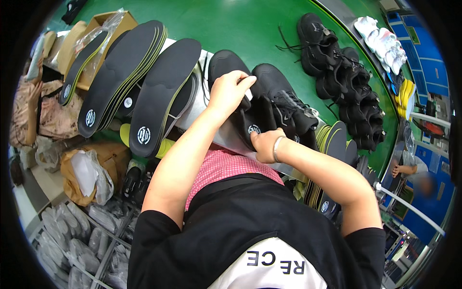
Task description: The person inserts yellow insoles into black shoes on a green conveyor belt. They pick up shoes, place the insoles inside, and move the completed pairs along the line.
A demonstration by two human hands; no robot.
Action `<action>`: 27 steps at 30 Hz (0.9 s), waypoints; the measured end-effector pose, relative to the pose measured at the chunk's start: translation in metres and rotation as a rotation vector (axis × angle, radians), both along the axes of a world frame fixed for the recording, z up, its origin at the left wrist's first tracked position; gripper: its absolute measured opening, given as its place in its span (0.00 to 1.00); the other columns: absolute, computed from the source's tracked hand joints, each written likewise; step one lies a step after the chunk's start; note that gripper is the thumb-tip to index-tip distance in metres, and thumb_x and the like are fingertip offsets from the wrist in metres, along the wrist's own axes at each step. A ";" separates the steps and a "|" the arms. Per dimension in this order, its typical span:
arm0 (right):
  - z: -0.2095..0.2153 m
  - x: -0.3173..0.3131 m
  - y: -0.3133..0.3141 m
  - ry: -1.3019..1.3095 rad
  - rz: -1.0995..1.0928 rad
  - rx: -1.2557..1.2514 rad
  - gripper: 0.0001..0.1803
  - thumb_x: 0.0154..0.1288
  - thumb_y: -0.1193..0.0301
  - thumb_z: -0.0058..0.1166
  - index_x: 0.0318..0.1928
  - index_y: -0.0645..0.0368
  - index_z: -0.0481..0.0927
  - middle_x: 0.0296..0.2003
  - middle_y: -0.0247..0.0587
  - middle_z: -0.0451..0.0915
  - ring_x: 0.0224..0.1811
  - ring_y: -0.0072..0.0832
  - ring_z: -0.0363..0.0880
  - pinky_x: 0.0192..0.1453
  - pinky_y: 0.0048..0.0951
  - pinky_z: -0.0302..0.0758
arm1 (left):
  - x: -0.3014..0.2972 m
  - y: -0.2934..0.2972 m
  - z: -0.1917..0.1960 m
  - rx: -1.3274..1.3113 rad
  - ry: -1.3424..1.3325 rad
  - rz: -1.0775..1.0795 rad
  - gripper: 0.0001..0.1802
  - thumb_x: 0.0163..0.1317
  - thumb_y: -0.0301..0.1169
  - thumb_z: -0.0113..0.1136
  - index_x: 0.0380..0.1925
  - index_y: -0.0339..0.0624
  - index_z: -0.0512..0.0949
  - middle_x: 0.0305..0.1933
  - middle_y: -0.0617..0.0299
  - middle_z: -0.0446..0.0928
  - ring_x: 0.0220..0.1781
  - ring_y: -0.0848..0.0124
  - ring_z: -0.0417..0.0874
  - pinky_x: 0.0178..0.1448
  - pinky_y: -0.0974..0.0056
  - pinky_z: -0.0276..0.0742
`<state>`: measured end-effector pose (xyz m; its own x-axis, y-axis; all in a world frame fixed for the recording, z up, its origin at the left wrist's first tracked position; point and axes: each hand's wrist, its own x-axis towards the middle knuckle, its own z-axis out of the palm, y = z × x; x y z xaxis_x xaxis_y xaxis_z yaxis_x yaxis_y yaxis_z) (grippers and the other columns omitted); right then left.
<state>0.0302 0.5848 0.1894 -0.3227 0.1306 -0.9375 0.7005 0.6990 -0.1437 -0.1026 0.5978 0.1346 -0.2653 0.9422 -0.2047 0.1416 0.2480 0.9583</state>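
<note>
At the green bench edge, my left hand grips a black lace-up shoe while my right hand closes on its dark foam insole.

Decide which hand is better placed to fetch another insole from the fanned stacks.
Probably the left hand: the insole stacks lie on its side. The right hand presses an insole into the black shoe.

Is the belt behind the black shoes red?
No, the belt under the black shoes and the row of finished shoes is plainly green.
</note>
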 end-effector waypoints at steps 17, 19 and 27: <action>-0.109 0.169 -0.065 0.855 -1.703 0.388 0.26 0.60 0.64 0.46 0.55 0.66 0.61 0.37 0.40 0.73 0.29 0.20 0.72 0.29 0.22 0.72 | 0.103 -0.001 0.047 -0.333 0.679 -0.660 0.53 0.45 0.51 0.57 0.62 0.35 0.41 0.27 0.44 0.77 0.30 0.50 0.79 0.38 0.53 0.75; -0.046 0.133 -0.051 0.848 -1.920 0.111 0.28 0.64 0.58 0.43 0.58 0.63 0.60 0.43 0.38 0.72 0.35 0.19 0.71 0.32 0.21 0.71 | 0.092 0.016 0.028 -0.273 0.740 -0.549 0.40 0.45 0.41 0.55 0.58 0.36 0.54 0.24 0.44 0.76 0.28 0.49 0.79 0.37 0.52 0.75; -0.047 0.169 0.052 1.085 -1.137 0.886 0.24 0.53 0.68 0.51 0.51 0.62 0.67 0.45 0.53 0.70 0.50 0.41 0.68 0.55 0.34 0.64 | -0.016 0.152 0.045 0.104 0.923 -0.155 0.24 0.43 0.32 0.51 0.46 0.42 0.68 0.28 0.41 0.76 0.34 0.47 0.78 0.42 0.51 0.73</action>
<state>0.1996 0.6366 0.1426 -0.0854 0.9938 0.0712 0.6996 0.1107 -0.7059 -0.1190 0.7500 0.1795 -0.1504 0.9823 0.1113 0.8804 0.0819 0.4671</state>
